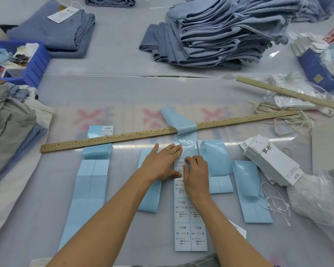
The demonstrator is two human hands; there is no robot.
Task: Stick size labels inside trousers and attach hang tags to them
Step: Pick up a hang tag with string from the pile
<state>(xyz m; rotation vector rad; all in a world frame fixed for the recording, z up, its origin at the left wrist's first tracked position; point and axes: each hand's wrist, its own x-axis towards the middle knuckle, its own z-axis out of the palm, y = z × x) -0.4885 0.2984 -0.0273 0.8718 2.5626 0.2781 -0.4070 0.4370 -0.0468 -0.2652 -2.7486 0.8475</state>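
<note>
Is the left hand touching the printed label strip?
Touching. Head view shows the left hand pressing flat on the printed label strip, beside the right hand.

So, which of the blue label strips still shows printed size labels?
The label strip under both hands, the left hand and the right hand: its white labels read 1103# M. The strips beside it show mostly bare blue backing.

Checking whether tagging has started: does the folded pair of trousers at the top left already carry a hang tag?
Yes, a white hang tag on a string lies on top of the folded trousers.
</note>
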